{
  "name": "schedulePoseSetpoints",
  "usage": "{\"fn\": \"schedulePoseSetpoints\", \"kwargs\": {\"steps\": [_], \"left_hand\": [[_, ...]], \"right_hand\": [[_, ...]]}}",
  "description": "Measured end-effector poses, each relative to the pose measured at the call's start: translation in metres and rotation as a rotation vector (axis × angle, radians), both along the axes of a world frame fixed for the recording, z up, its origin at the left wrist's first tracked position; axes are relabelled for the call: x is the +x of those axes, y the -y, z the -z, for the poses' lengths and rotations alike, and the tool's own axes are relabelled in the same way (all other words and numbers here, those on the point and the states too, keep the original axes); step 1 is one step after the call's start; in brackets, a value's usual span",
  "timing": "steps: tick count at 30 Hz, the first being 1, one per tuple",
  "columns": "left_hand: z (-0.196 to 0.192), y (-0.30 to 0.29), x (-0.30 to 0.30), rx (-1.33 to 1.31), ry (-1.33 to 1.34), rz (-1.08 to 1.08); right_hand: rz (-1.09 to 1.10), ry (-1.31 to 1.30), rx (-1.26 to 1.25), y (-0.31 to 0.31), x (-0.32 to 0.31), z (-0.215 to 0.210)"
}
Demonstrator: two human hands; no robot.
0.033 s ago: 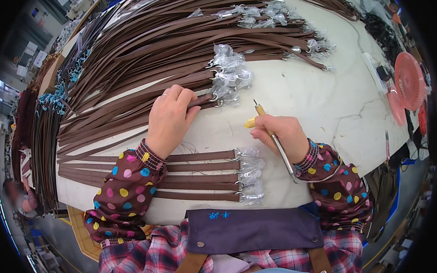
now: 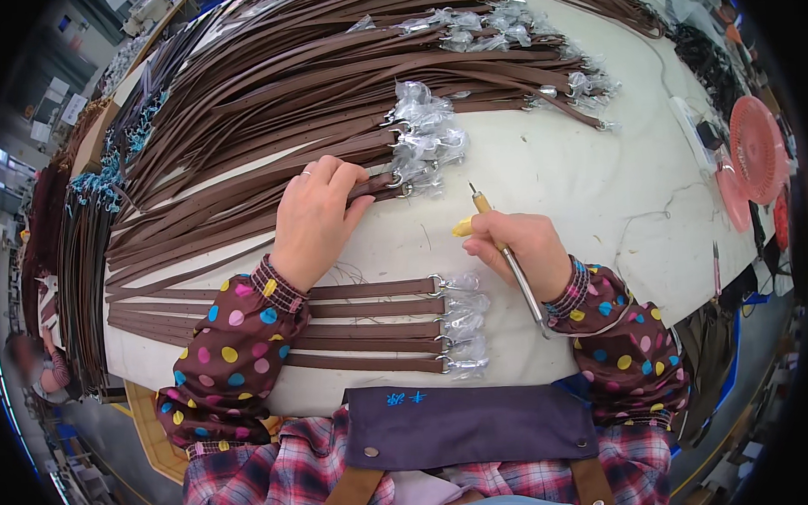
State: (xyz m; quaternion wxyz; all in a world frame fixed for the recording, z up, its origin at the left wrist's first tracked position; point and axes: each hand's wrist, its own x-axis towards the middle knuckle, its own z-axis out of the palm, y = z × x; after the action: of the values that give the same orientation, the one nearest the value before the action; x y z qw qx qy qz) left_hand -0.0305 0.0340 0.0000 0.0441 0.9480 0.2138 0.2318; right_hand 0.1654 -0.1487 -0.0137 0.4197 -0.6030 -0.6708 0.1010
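My left hand [image 2: 318, 211] is closed on the end of a brown strap [image 2: 382, 184], fingers on top and thumb at the near side. Beside that end lie metal hooks wrapped in clear plastic [image 2: 422, 140]. To the right, my right hand [image 2: 524, 253] grips a corded pen-shaped tool [image 2: 519, 280], which has a metal barrel, a yellowish collar and a thin tip. The tip points away from me, apart from the strap. Something yellow [image 2: 461, 226] covers a fingertip of that hand. Several finished-looking straps [image 2: 370, 310] lie side by side nearer me, their hooks also plastic-wrapped.
A large pile of brown straps [image 2: 327, 86] fills the far left of the white table [image 2: 598, 192]. A pink basket [image 2: 756, 151] and a white power strip [image 2: 692, 134] stand at the right. Loose threads lie about. Another person [image 2: 48, 367] is at the far left.
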Motion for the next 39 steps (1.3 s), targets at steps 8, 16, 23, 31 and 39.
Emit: {"fn": "schedulePoseSetpoints", "kwargs": {"steps": [8, 16, 23, 31, 39], "left_hand": [[-0.004, -0.016, 0.012, -0.063, 0.048, -0.112], [0.006, -0.009, -0.002, 0.137, 0.012, 0.152], [0.004, 0.025, -0.008, 0.214, 0.069, 0.288], [0.004, 0.045, -0.013, -0.419, -0.046, 0.213], [-0.004, 0.043, 0.01, -0.598, -0.191, 0.139]], "right_hand": [[0.01, 0.088, 0.056, -0.002, 0.002, 0.0], [0.004, 0.096, 0.055, -0.001, 0.004, -0.001], [0.074, 0.02, 0.168, -0.004, 0.007, 0.005], [-0.085, 0.15, 0.053, -0.006, 0.004, 0.005], [-0.083, -0.009, 0.092, -0.008, 0.007, 0.019]]}}
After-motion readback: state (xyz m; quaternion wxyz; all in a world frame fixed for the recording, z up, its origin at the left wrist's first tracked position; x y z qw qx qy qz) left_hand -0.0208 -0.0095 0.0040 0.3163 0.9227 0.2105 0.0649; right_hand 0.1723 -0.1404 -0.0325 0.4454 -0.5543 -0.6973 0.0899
